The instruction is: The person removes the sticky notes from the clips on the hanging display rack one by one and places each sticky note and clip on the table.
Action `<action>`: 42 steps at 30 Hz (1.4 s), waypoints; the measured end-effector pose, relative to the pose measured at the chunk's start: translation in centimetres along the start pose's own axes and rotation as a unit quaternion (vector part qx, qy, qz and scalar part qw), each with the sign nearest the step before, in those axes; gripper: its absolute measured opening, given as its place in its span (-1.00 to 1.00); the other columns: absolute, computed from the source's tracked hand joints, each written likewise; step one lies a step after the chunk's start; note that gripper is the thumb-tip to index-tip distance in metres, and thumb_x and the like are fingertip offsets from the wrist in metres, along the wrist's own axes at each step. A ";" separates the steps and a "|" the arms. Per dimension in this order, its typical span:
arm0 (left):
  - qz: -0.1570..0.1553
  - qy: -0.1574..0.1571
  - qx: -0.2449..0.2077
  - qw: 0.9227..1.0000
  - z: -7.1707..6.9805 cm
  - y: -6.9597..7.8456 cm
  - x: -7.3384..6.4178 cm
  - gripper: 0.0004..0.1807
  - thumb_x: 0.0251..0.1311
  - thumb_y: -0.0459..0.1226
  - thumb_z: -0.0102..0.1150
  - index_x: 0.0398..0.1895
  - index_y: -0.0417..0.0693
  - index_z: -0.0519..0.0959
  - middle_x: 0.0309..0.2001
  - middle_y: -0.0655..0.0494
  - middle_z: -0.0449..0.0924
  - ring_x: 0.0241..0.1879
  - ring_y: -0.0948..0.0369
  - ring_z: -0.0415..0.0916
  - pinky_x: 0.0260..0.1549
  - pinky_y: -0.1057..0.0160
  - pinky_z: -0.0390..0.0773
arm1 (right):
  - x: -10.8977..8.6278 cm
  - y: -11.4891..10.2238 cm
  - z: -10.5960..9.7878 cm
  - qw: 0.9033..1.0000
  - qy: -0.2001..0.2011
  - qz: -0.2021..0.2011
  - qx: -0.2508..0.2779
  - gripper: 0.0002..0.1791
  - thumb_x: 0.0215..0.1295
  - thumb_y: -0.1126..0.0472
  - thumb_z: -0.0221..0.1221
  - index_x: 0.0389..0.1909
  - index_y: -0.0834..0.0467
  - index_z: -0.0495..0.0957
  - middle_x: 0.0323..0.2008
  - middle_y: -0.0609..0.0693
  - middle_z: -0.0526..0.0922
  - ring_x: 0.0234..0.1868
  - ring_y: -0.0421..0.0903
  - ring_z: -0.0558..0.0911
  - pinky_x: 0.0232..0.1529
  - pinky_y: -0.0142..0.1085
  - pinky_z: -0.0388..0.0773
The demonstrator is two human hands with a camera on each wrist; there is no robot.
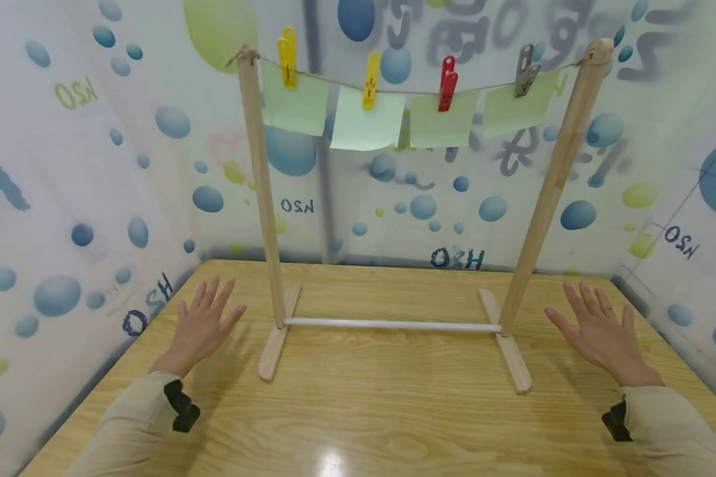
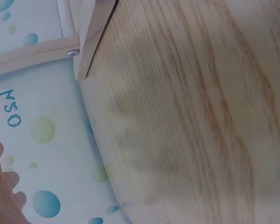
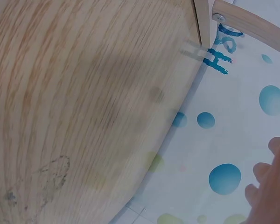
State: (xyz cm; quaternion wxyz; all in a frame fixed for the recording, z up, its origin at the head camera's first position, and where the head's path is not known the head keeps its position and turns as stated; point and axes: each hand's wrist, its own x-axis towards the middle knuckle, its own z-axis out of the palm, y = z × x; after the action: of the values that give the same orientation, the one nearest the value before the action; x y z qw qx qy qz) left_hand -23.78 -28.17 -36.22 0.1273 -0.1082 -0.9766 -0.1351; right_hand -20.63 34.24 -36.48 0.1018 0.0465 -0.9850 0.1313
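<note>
A wooden stand (image 1: 550,192) with two posts and a white crossbar (image 1: 388,324) stands on the table. A string (image 1: 417,92) runs between the post tops. Four pale green paper sheets hang from it, among them a left sheet (image 1: 295,109) and a right sheet (image 1: 516,112). Two yellow clothespins (image 1: 370,79), a red clothespin (image 1: 447,85) and a grey clothespin (image 1: 526,71) grip them. My left hand (image 1: 198,328), fingers spread and holding nothing, is left of the stand. On the other side my right hand (image 1: 602,334) is likewise spread, apart from the stand.
The wood-grain table (image 1: 388,404) meets patterned walls at the back and both sides. Wooden feet (image 1: 272,351) of the stand reach toward the front. A dark smudge (image 3: 53,179) marks the tabletop in the right wrist view.
</note>
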 end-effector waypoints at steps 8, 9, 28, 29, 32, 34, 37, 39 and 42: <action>0.004 0.001 0.007 1.000 -0.1 0.1 0.1 -0.27 0.28 0.12 -0.32 0.37 -0.07 -0.12 0.34 -0.25 -0.29 0.29 -0.18 -0.37 0.01 -0.40 -0.33 | -0.2 0.1 -0.1 1.000 -0.004 0.005 0.003 -0.20 0.31 -0.21 -0.25 0.36 0.16 -0.30 0.31 0.29 -0.36 0.27 0.31 -0.35 0.00 0.23 -0.72; 0.004 0.001 0.008 1.000 -0.1 0.1 0.1 -0.27 0.28 0.12 -0.32 0.37 -0.07 -0.12 0.34 -0.25 -0.29 0.29 -0.18 -0.36 0.01 -0.40 -0.32 | -0.2 0.2 -0.1 1.000 -0.005 0.006 0.004 -0.20 0.31 -0.21 -0.26 0.36 0.16 -0.29 0.31 0.29 -0.37 0.26 0.31 -0.36 -0.01 0.23 -0.72; 0.022 0.025 -0.009 0.999 -1.5 1.3 0.3 -0.29 0.28 0.09 -0.28 0.37 -0.06 -0.13 0.33 -0.28 -0.26 0.29 -0.19 -0.34 0.01 -0.40 -0.35 | -1.2 -0.3 -1.0 1.000 0.008 -0.008 0.007 -0.22 0.32 -0.17 -0.23 0.36 0.11 -0.33 0.32 0.30 -0.30 0.28 0.27 -0.35 -0.01 0.25 -0.70; 0.026 0.029 -0.010 0.999 -1.7 1.4 0.3 -0.29 0.28 0.09 -0.28 0.37 -0.06 -0.12 0.33 -0.28 -0.26 0.29 -0.20 -0.34 0.00 -0.40 -0.35 | -1.2 -0.4 -1.1 1.000 0.010 -0.010 0.007 -0.22 0.32 -0.17 -0.23 0.36 0.12 -0.32 0.32 0.30 -0.29 0.28 0.26 -0.36 -0.01 0.26 -0.69; 0.038 0.046 -0.012 0.998 -2.1 1.6 0.5 -0.29 0.28 0.08 -0.26 0.37 -0.05 -0.13 0.34 -0.26 -0.27 0.29 -0.19 -0.34 0.01 -0.40 -0.37 | -1.3 -0.7 -1.5 1.000 0.016 -0.017 0.004 -0.23 0.32 -0.16 -0.22 0.36 0.12 -0.30 0.32 0.30 -0.26 0.29 0.23 -0.39 0.00 0.27 -0.68; 0.048 0.058 -0.011 0.997 -2.4 1.8 0.5 -0.29 0.28 0.07 -0.26 0.38 -0.03 -0.15 0.34 -0.25 -0.28 0.29 -0.18 -0.35 0.01 -0.39 -0.39 | -1.3 -0.9 -1.7 1.000 0.019 -0.021 -0.001 -0.23 0.32 -0.16 -0.21 0.36 0.10 -0.30 0.32 0.30 -0.26 0.29 0.22 -0.40 -0.01 0.26 -0.69; 0.061 0.078 -0.012 0.995 -3.1 2.2 0.5 -0.29 0.28 0.06 -0.23 0.38 0.03 -0.18 0.35 -0.22 -0.28 0.30 -0.14 -0.37 0.02 -0.38 -0.37 | -1.4 -1.3 -2.2 0.999 0.031 -0.029 -0.005 -0.23 0.32 -0.14 -0.19 0.36 0.08 -0.31 0.32 0.29 -0.25 0.29 0.22 -0.39 0.00 0.25 -0.70; 0.071 0.090 -0.013 0.993 -3.6 2.6 0.4 -0.29 0.27 0.05 -0.21 0.38 0.05 -0.17 0.35 -0.21 -0.25 0.31 -0.10 -0.37 0.03 -0.38 -0.32 | -1.4 -1.8 -2.6 0.998 0.049 -0.043 -0.006 -0.23 0.31 -0.12 -0.16 0.37 0.09 -0.28 0.32 0.29 -0.21 0.30 0.23 -0.32 0.01 0.30 -0.60; 0.088 0.102 -0.019 0.991 -4.5 3.5 0.2 -0.30 0.26 0.04 -0.17 0.38 0.06 -0.13 0.35 -0.19 -0.20 0.32 -0.06 -0.35 0.03 -0.38 -0.27 | -1.5 -2.7 -3.4 0.994 0.081 -0.068 0.011 -0.23 0.29 -0.08 -0.09 0.37 0.09 -0.24 0.32 0.27 -0.15 0.31 0.22 -0.23 0.03 0.33 -0.49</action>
State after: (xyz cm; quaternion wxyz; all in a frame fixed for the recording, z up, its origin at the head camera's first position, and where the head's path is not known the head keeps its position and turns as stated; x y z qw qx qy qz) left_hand -22.15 -26.13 -31.11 0.2357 -0.1815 -0.9424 -0.1527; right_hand -18.24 32.63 -32.90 0.1893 0.1033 -0.9667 0.1380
